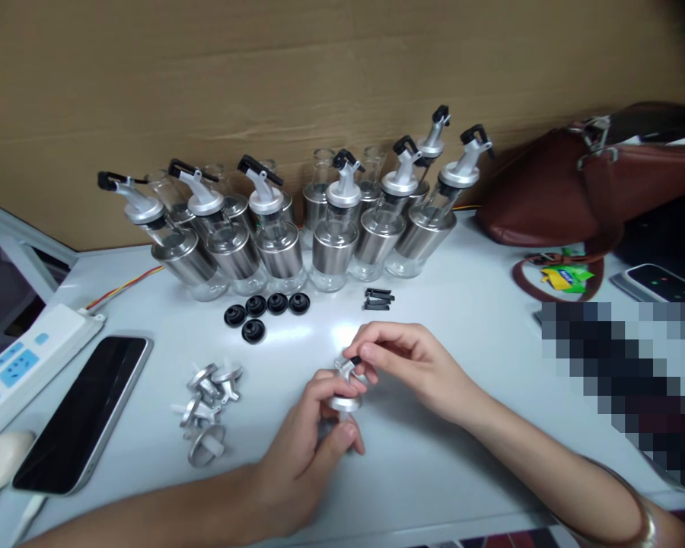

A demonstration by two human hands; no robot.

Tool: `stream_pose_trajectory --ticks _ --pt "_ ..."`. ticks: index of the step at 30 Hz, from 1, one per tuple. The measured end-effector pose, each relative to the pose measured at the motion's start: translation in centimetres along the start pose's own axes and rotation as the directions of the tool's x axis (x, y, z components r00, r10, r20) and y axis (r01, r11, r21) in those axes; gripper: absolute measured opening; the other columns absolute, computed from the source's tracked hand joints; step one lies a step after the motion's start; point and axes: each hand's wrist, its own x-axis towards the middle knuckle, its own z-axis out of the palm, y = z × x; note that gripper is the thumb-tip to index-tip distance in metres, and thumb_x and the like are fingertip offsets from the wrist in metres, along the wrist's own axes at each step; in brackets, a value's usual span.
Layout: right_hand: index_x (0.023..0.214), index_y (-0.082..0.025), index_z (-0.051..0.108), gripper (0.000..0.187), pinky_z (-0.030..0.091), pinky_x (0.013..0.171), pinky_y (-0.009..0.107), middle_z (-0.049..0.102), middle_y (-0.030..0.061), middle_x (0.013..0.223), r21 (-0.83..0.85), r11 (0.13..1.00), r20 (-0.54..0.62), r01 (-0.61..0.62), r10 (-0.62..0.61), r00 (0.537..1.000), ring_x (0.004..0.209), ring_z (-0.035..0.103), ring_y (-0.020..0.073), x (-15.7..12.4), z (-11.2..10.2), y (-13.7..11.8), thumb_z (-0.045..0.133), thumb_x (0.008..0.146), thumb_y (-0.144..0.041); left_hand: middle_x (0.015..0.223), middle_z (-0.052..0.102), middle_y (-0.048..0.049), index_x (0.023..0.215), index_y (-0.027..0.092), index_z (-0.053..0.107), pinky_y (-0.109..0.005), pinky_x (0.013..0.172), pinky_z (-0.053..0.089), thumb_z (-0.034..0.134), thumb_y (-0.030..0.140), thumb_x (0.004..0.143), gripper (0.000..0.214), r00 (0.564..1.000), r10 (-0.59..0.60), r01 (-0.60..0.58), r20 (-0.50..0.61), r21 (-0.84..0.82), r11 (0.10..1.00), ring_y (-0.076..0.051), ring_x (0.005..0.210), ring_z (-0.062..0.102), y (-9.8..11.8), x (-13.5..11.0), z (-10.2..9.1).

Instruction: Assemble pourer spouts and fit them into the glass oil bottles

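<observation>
My left hand (313, 434) is closed around a silver pourer spout (344, 402), its round flange level and its pale stem pointing down. Fingers of my right hand (405, 365) pinch a small black lever (354, 361) at the tip of that spout; the fingers partly hide where the two meet. Left of my hands lies a pile of loose silver spouts (205, 403). Several black stoppers (255, 306) rest farther back, and a few thin black levers (378, 299) lie beyond my right hand.
Glass bottles with steel sleeves (278, 251) stand along the cardboard wall (320, 68), the front ones fitted with pourers. A phone (85, 415) and a power strip (23, 365) are at the left. A brown bag (548, 186) sits at the back right, near a green-yellow wrapper (568, 278).
</observation>
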Motion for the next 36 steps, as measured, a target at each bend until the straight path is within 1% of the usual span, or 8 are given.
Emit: stream_pose_trajectory --ticks 3,6,10,14,22,25,29,36 --pt "0.091 -0.016 0.071 0.021 0.043 0.063 0.025 0.061 -0.0012 0.068 0.139 0.989 0.064 -0.057 0.048 0.997 0.062 0.053 0.0099 0.1 -0.2 0.4 0.069 0.084 -0.035 0.112 0.044 0.0017 0.118 0.041 0.044 -0.027 0.079 0.043 0.040 0.037 0.101 0.018 1.000 0.024 -0.024 -0.016 -0.007 1.000 -0.007 0.078 0.057 -0.1 0.2 0.0" --pt "0.101 -0.015 0.071 0.023 0.039 0.064 0.025 0.060 -0.0022 0.067 0.239 0.961 0.127 -0.140 0.112 0.986 0.061 0.050 0.0084 0.1 -0.4 0.5 0.069 0.083 -0.029 0.112 0.045 0.0006 0.117 0.039 0.044 -0.027 0.078 0.044 0.039 0.036 0.101 0.017 0.999 0.032 -0.032 -0.015 -0.014 0.999 -0.008 0.078 0.056 -0.2 0.2 0.0" --pt "0.104 -0.010 0.071 0.027 0.033 0.060 0.024 0.054 -0.0041 0.059 0.299 0.916 0.206 -0.269 0.213 0.955 0.055 0.044 0.0066 0.1 -0.4 0.1 0.065 0.081 -0.021 0.109 0.045 -0.0007 0.116 0.036 0.044 -0.026 0.073 0.044 0.034 0.032 0.103 0.017 0.999 0.049 -0.049 -0.005 0.010 0.999 -0.008 0.074 0.052 -0.5 -0.2 -0.1" --pt "0.104 -0.007 0.071 0.028 0.026 0.054 0.024 0.052 -0.0037 0.057 0.322 0.879 0.276 -0.352 0.268 0.923 0.052 0.043 0.0066 0.1 -0.5 -0.1 0.060 0.081 -0.018 0.105 0.044 -0.0017 0.123 0.037 0.038 -0.023 0.067 0.042 0.036 0.028 0.103 0.022 0.992 0.124 -0.124 0.011 0.052 0.991 -0.009 0.073 0.046 -0.9 -0.6 -0.1" --pt "0.121 -0.008 0.061 0.036 0.027 0.049 0.025 0.059 -0.0021 0.062 0.336 0.846 0.419 -0.415 0.261 0.870 0.046 0.046 0.0071 0.0 -1.1 0.5 0.057 0.088 -0.022 0.096 0.050 -0.0012 0.124 0.035 0.030 -0.024 0.066 0.041 0.031 0.029 0.104 0.022 0.988 0.153 -0.152 -0.003 0.080 0.985 -0.010 0.071 0.045 -1.7 -0.8 -0.2" --pt "0.114 -0.007 0.063 0.032 0.028 0.050 0.025 0.058 -0.0025 0.059 0.335 0.852 0.431 -0.402 0.241 0.870 0.047 0.047 0.0077 0.2 -1.1 0.7 0.058 0.088 -0.025 0.099 0.054 -0.0025 0.124 0.034 0.029 -0.024 0.067 0.042 0.029 0.029 0.104 0.021 0.985 0.173 -0.174 0.020 0.069 0.982 -0.010 0.070 0.045 -1.6 -0.8 -0.1" --pt "0.106 -0.008 0.062 0.029 0.029 0.054 0.025 0.057 -0.0028 0.057 0.335 0.866 0.434 -0.371 0.207 0.877 0.048 0.045 0.0083 0.2 -1.1 0.9 0.061 0.088 -0.030 0.105 0.056 -0.0040 0.124 0.034 0.029 -0.020 0.062 0.041 0.029 0.027 0.104 0.021 0.974 0.223 -0.224 0.028 0.040 0.974 -0.009 0.066 0.042 -1.3 -0.6 0.0" --pt "0.101 -0.010 0.059 0.026 0.029 0.058 0.027 0.050 -0.0056 0.054 0.360 0.863 0.444 -0.353 0.174 0.879 0.051 0.040 0.0098 -0.1 -1.0 0.5 0.064 0.086 -0.030 0.101 0.054 -0.0010 0.123 0.039 0.029 -0.017 0.051 0.036 0.031 0.030 0.103 0.022 0.988 0.156 -0.156 0.003 0.062 0.986 -0.008 0.057 0.037 0.2 -0.4 0.5"
